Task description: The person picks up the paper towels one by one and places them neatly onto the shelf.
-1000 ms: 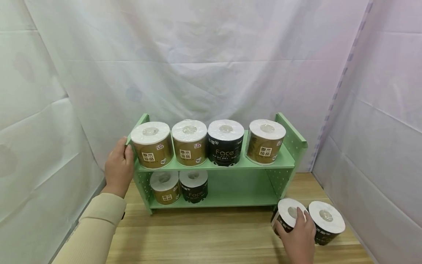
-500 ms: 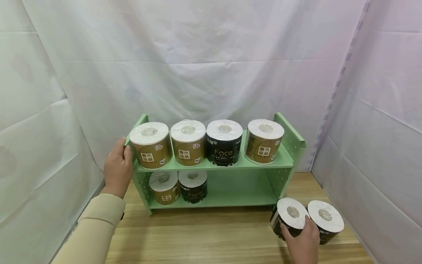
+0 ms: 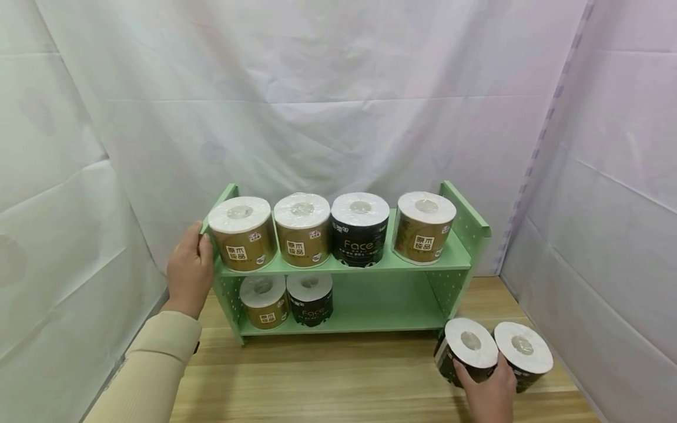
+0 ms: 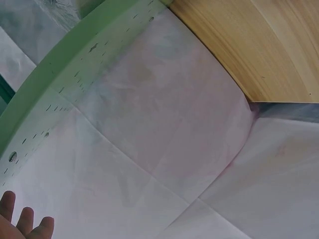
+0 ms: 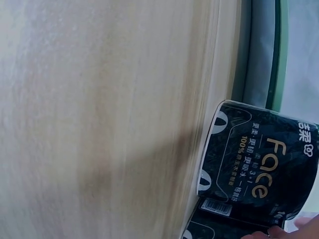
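In the head view, my right hand (image 3: 489, 390) is at a black-wrapped toilet roll (image 3: 471, 343) on the table, thumb on its front side and fingers in the gap beside a second black roll (image 3: 523, 346). The right wrist view shows the first roll's "Face" label (image 5: 266, 167), with fingertips (image 5: 261, 235) at its lower edge. My left hand (image 3: 190, 270) holds the left side panel of the green two-tier shelf (image 3: 391, 299). In the left wrist view several of its fingers (image 4: 25, 219) show near the perforated panel (image 4: 75, 74).
Along the top tier stand three gold rolls, one at the far right (image 3: 425, 229), and a black roll (image 3: 361, 232). On the lower tier, a gold roll (image 3: 264, 302) and a black roll (image 3: 311, 299) stand at the left. White cloth (image 3: 338, 117) hangs around the wooden table (image 3: 317, 376).
My right hand has slid from over the top of the nearer black roll down to its front side and the gap between the rolls. The left hand keeps its place on the shelf.
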A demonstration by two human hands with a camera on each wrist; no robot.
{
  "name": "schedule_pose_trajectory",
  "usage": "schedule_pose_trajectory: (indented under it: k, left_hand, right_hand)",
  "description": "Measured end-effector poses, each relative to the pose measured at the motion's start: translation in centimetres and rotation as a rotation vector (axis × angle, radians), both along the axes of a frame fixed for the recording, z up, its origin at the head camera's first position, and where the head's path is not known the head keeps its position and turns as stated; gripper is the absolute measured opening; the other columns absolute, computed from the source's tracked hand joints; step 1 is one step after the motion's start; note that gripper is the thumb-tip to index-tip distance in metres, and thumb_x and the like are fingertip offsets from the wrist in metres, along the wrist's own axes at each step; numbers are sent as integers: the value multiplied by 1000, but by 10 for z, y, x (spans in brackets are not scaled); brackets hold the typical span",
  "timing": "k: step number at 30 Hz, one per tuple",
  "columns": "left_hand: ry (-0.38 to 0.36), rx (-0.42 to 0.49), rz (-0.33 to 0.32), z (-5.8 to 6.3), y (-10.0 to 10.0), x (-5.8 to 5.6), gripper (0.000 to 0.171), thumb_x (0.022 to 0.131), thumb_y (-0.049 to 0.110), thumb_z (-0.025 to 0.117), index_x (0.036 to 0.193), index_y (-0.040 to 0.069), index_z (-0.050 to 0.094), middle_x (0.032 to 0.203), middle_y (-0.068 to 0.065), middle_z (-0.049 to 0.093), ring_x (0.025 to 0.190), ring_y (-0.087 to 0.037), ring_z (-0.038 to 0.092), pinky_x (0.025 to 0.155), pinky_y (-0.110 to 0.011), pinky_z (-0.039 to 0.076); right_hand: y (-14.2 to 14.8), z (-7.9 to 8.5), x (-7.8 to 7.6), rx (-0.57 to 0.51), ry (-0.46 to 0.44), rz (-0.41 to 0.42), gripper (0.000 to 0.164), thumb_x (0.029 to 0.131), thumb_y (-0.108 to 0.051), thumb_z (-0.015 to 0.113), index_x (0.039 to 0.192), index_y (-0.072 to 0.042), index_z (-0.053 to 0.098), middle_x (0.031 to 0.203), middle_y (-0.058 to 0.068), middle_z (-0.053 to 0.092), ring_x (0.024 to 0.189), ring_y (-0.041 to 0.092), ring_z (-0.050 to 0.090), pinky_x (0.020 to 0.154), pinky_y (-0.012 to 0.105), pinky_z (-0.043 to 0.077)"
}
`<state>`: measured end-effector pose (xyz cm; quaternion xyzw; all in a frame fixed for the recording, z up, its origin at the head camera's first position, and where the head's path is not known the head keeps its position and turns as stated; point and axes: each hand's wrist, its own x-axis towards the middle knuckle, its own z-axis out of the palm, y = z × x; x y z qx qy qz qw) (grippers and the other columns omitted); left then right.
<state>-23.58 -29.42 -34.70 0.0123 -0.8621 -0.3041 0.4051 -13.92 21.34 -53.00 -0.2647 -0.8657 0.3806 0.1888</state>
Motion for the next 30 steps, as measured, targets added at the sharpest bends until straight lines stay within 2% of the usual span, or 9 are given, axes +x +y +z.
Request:
schedule_pose_trajectory:
  k: [3,8,17,20,24,30]
  left_hand:
    - [2,-2,-2,1,0,0,34,102,21,38,128,5,52,92,-24,58,79,-41,49,70,-58,40]
    - [-1,-2,-3,2,1,1,32,102,21,38,126,5,52,88,-23,56,77,-40,47,68,-56,39]
    - [-6,-5,-2,2,1,1,28,102,21,39,120,6,53,83,-19,53,76,-37,46,67,-53,38]
    - [-11,-7,-3,3,1,1,27,102,21,38,119,6,53,82,-18,52,75,-37,45,66,-51,38]
    - [-16,-8,-6,2,2,1,26,102,22,38,118,6,52,81,-18,51,75,-36,45,66,-51,38]
    - [-23,-3,-2,3,2,3,26,102,22,38,119,6,52,83,-19,52,75,-37,45,66,-52,38]
  right_hand:
    - [3,-2,-2,-39,-18,-6,100,71,-25,83,143,13,25,135,39,32,128,54,26,103,65,26]
    - [7,-5,-4,-108,-81,-6,109,72,-33,82,146,13,17,138,42,26,130,56,23,103,66,25]
    - [11,-9,-7,-181,-120,-4,114,72,-39,81,147,13,13,139,42,26,130,57,21,104,66,24]
    - [12,-9,-7,-202,-135,2,118,72,-46,81,148,12,11,141,41,24,130,58,20,103,68,24]
    - [11,-10,-8,-208,-132,9,120,71,-48,80,148,12,11,140,41,24,130,58,19,103,68,24]
    - [12,-12,-11,-204,-103,7,116,72,-42,82,148,12,13,139,41,27,131,56,22,104,66,24]
